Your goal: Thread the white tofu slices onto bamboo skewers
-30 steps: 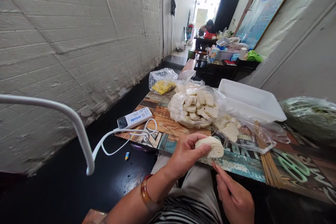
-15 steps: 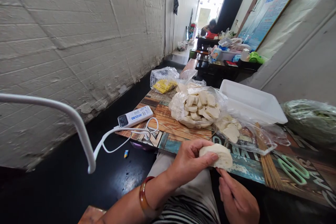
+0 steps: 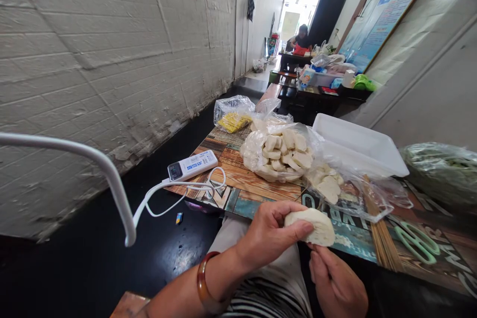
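In my left hand [image 3: 274,231], a pale oval slice [image 3: 315,227] that looks like steamed bun is pinched between thumb and fingers, just above the table's front edge. My right hand [image 3: 337,278] is closed just below the slice, thumb and forefinger pressed together at its lower edge. Whatever that pinch holds is too hidden to make out. Beyond my hands, a clear plastic bag [image 3: 253,151] is full of similar pale pieces [image 3: 285,151]. To its right, a second clear bag [image 3: 376,201] holds a few slices. A bundle of thin wooden skewers [image 3: 383,246] lies partly under it.
Green-handled scissors [image 3: 417,241] lie right of the skewers. Behind the bags stands a white plastic tray [image 3: 357,144]. A white power bank [image 3: 192,165] with a looped cable sits left, near a bag of yellow packets [image 3: 234,120]. A person [image 3: 301,39] is at a far table.
My left hand and the slice have shifted slightly right and down. My right hand stays pinched at the slice's lower edge. The far person's head has risen.
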`<state>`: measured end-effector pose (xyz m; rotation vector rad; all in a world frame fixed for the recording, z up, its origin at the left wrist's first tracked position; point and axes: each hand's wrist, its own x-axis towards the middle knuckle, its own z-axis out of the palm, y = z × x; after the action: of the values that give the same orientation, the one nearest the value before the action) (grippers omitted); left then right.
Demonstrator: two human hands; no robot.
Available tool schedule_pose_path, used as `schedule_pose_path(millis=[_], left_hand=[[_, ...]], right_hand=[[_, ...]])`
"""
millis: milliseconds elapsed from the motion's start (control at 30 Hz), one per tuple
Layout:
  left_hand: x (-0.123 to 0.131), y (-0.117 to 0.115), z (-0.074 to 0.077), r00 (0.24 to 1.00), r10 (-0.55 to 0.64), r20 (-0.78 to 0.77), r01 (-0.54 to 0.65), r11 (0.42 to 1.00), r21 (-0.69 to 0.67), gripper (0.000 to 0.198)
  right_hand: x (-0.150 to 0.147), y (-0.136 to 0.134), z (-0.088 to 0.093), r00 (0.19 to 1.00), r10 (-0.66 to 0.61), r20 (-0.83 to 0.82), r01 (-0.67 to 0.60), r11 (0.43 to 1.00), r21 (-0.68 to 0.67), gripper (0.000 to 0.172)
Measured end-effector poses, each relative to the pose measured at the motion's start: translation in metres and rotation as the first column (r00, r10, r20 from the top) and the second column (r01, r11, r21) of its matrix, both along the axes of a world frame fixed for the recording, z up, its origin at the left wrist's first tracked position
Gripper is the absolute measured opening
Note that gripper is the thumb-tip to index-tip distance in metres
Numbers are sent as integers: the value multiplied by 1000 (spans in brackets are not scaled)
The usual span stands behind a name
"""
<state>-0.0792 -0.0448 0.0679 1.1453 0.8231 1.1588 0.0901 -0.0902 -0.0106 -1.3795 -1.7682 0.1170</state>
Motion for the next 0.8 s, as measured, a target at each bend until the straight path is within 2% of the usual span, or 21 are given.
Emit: schedule_pose_path(millis=[267,400,533,667,733,800], left_hand=[[0,0,4,1000,-4,-18,4,1000,15,27],[0,0,3,999,-19,-27,19,1000,2,28],[1,0,-1,1000,-29,-11,29,999,-19,31],[2,2,-5,998,-62,18,63,997,-55,31],[3,4,-6,992,-77,104,85,993,-77,32],[4,5,-7,972,-72,222,97,990,-103,40]], right_hand=[[8,10,12,961,44,272,-84,987,135,44],[7,12,18,950,65,304,-112,984,140,49],[6,13,22,955,90,281,-126,985,115,49],[5,15,21,975,117,191,-127,991,44,46],[2,14,20,988,118,103,-117,993,-19,45],[-2,13,18,995,94,-14,-95,991,-90,44]])
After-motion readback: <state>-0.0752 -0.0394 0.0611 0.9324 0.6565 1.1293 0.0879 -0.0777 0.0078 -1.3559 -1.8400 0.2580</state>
